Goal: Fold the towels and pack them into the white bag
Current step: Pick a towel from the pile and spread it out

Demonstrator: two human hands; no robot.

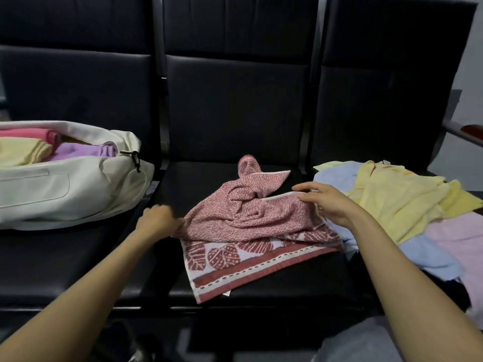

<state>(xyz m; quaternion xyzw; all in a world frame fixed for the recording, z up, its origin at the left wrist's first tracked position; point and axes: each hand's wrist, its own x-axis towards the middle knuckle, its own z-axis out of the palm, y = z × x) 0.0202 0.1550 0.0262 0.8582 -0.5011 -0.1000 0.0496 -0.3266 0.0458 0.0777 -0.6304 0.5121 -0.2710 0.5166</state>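
A red-and-white patterned towel [248, 226] lies crumpled on the middle black seat, its leaf-printed border spread toward me. My left hand [156, 222] grips the towel's left edge. My right hand [326, 202] rests on the towel's right side, fingers extended over a white hem; whether it pinches the hem is unclear. The white bag [65, 189] lies open on the left seat, holding folded pink, yellow and purple towels [78, 151].
A loose pile of yellow, blue and pink towels [407, 205] covers the right seat. Black seat backs [235, 100] rise behind. A wooden armrest [467, 131] sticks out at the far right. My knee in grey cloth [360, 343] is at the bottom.
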